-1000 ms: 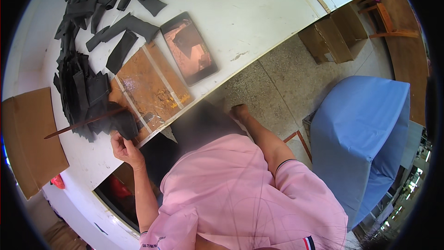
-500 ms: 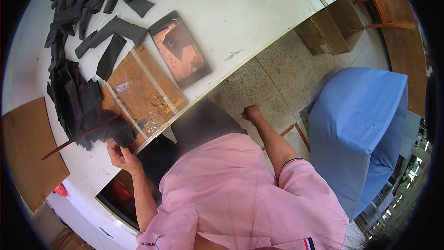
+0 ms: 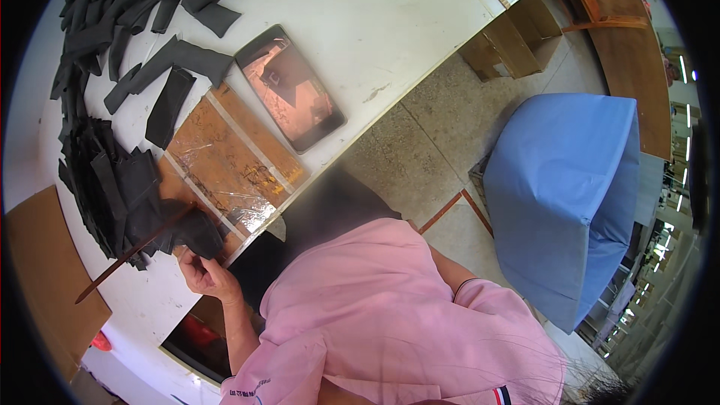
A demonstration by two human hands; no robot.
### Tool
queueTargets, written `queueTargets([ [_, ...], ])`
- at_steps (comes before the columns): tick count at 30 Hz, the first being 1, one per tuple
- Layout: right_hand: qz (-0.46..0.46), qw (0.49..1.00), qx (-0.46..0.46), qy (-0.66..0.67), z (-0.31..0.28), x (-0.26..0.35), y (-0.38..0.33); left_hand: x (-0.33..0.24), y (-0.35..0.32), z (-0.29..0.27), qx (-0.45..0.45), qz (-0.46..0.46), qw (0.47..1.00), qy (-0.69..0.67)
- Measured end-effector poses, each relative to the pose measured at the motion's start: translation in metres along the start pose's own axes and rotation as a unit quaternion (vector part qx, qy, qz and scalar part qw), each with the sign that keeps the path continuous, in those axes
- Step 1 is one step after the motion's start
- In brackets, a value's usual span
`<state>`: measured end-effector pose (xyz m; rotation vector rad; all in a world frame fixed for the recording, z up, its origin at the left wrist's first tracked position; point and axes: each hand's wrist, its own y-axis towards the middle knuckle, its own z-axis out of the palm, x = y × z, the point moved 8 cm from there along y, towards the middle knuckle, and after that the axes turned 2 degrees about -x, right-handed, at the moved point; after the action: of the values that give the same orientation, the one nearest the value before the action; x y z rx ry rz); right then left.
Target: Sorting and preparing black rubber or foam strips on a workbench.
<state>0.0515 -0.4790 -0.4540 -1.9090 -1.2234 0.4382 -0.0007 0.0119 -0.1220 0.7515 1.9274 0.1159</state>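
While pinching a black fabric piece [image 3: 196, 231] in left hand [image 3: 204, 276] at table edge [image 3: 420, 67]: mid-pickup; right hand unseen. Next needs clean separation from pile [image 3: 112, 187].

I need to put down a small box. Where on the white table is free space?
The white table is bare right of the phone, toward the far edge. The left is crowded with black fabric strips; the left hand touches the black piece there.
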Motion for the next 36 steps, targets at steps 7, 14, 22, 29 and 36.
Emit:
queueTargets([
  [7, -0.031, 0.999, -0.039, -0.022, -0.02, 0.021, -0.007, -0.003, 0.001, -0.001, 0.012, 0.004, 1.0, 0.025],
  [14, -0.073, 0.994, -0.062, -0.053, -0.03, 0.052, -0.009, -0.001, 0.003, 0.0, 0.007, 0.004, 0.999, 0.034],
  [22, -0.116, 0.987, -0.065, -0.085, -0.01, 0.085, -0.022, -0.002, -0.001, 0.001, 0.026, 0.022, 0.997, 0.065],
  [29, -0.148, 0.98, -0.029, -0.132, 0.017, 0.091, -0.041, -0.009, 0.002, 0.005, 0.037, 0.092, 0.992, 0.073],
  [36, -0.182, 0.968, -0.005, -0.171, 0.027, 0.09, -0.062, -0.006, 0.009, 0.0, 0.021, 0.059, 0.997, 0.039],
])
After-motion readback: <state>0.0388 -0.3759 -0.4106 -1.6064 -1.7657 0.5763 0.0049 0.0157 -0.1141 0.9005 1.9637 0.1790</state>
